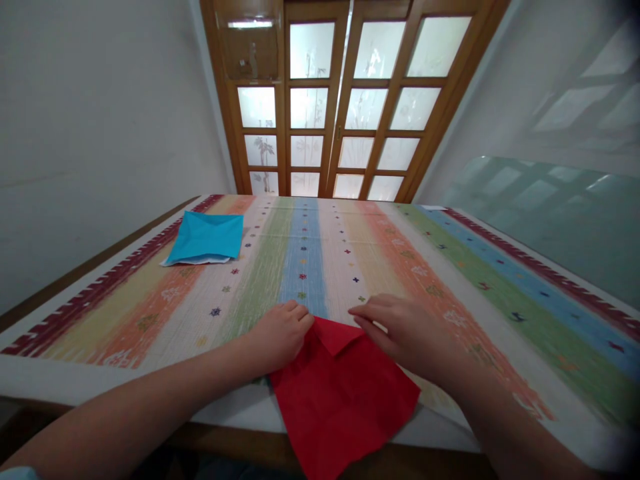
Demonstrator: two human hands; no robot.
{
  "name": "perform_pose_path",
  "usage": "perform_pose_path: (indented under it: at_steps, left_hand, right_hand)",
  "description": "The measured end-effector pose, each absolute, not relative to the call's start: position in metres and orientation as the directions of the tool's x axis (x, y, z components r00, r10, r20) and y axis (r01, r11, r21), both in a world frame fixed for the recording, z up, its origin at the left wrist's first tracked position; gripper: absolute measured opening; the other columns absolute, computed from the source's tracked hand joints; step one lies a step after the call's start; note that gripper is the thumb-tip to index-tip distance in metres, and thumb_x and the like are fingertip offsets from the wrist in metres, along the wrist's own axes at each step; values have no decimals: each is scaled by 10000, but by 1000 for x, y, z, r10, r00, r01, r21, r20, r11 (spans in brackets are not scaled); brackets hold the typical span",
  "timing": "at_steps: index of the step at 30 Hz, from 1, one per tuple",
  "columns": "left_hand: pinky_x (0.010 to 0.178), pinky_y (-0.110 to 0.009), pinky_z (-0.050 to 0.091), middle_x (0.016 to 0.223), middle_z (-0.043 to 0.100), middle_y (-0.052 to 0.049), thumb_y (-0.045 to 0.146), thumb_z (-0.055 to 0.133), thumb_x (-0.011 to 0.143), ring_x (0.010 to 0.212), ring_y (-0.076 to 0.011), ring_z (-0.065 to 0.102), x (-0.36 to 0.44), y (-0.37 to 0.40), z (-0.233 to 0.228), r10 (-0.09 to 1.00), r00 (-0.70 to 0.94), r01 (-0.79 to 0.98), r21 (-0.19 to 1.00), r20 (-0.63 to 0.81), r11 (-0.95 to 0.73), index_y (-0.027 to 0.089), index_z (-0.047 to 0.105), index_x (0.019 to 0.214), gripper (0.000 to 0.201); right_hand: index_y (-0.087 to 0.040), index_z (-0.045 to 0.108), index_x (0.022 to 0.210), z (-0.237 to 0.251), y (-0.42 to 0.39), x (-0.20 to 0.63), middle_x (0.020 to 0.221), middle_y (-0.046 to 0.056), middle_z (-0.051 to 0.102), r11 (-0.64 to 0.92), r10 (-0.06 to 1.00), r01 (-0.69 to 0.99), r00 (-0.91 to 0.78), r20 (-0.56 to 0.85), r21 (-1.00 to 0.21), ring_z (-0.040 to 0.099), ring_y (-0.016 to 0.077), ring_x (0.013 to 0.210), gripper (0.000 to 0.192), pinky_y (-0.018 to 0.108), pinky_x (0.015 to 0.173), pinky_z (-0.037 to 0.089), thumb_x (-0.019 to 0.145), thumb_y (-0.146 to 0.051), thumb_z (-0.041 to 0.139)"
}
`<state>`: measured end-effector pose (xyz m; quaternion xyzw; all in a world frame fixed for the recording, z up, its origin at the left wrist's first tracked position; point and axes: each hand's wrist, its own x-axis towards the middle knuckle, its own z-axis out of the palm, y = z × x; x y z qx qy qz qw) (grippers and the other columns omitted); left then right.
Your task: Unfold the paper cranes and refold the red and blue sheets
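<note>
Item: red paper square (345,393), lying at the near edge of the table (500,280), one corner hanging over that edge, the far corner folded back on itself.
Left hand (283,333): fingers curled together, pressing down on the paper's far left edge beside the fold.
Right hand (400,330): fingertips drawn together, pinching the folded tip from the right.
Cloth: striped tablecloth (310,253) covering the whole table top.
Also present: blue paper (206,237) on a white sheet, near the far left corner, well apart from both hands.
Handling note: the fold likely sets best if the left hand keeps the sheet from sliding while the right runs firmly along the crease, corners matched first.
</note>
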<state>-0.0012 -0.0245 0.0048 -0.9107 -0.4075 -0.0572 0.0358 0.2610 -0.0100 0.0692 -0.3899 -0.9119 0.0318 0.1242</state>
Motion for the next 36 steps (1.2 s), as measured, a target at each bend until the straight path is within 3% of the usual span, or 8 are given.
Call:
perform_pose_path:
  at_steps: [4,11,19,30,33,36]
  left_hand:
    - [814,-383,503,952,650,-92,144,533,936,881,-247,579,-1,-26,5,749,648,759,-40,138,-650,153,626,955,95]
    - [843,-385,503,992,657,-94,169,555,951,918,-248,595,1,-26,4,759,627,774,-28,176,-632,152,663,1074,164]
    - [829,-393,483,922,685,-87,198,562,951,879,-248,598,1,-24,4,782,596,798,-22,180,-603,160,708,1001,159]
    - [819,-403,484,908,691,-103,224,537,961,902,-267,599,0,-24,9,812,555,826,-6,182,-563,151,731,992,210]
    - [837,-408,489,923,692,-105,220,536,959,907,-266,603,-2,-23,9,818,545,832,3,182,-555,151,733,1002,213]
    - [846,-415,499,939,695,-106,231,540,959,928,-272,610,-4,-21,10,836,517,848,24,184,-530,158,735,988,211]
  right_hand:
    - [-242,748,1084,73,-32,244,868,61,731,878,468,439,-871,148,-190,641,226,848,247,371,783,453,1007,-329,530]
    - [-224,689,1227,64,-55,223,1087,71,744,914,306,282,-951,40,-292,637,262,1008,486,396,916,455,874,-559,690]
    - [-219,626,1315,45,-66,209,1157,86,711,953,219,205,-975,35,-223,612,294,1069,561,440,956,429,864,-545,695]
    - [-324,531,1423,67,-86,208,1444,89,587,982,130,118,-989,76,-147,580,276,1257,429,411,982,468,994,-299,548]
    - [-290,644,1296,63,-85,209,1390,75,631,976,144,128,-987,78,-178,595,266,1223,323,413,1012,452,981,-297,573]
    - [-253,742,1098,63,-75,214,1189,50,730,955,181,156,-980,82,-252,643,232,1089,200,388,1006,446,951,-289,612]
